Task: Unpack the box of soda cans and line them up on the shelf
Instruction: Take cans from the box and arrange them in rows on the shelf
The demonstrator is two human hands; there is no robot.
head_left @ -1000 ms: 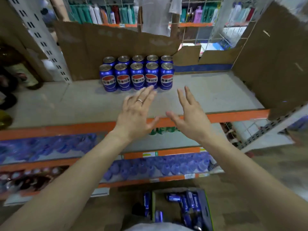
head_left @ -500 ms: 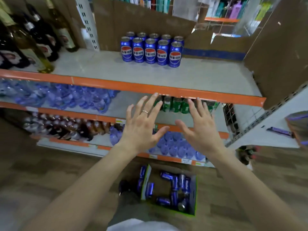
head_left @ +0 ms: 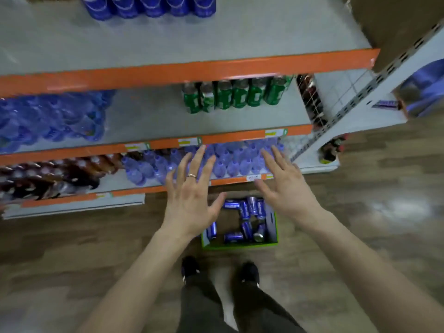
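A green-edged cardboard box (head_left: 240,245) stands on the floor in front of my feet, with several blue soda cans (head_left: 249,209) lying loose inside. More blue cans (head_left: 149,7) stand in a block at the back of the top shelf (head_left: 216,37), cut off by the frame's top edge. My left hand (head_left: 192,198), with a ring on it, hovers spread above the box's left side and covers part of it. My right hand (head_left: 286,188) hovers spread above the box's right side. Both hands hold nothing.
Green cans (head_left: 235,94) stand on the second shelf. Blue-capped water bottles (head_left: 230,159) and dark bottles (head_left: 48,176) fill the lower shelves. A perforated shelf upright (head_left: 360,92) rises at the right. My two shoes (head_left: 249,272) stand on the wooden floor below the box.
My view has tilted down from the top shelf toward the floor. Both empty hands have come down from shelf height to just above the box.
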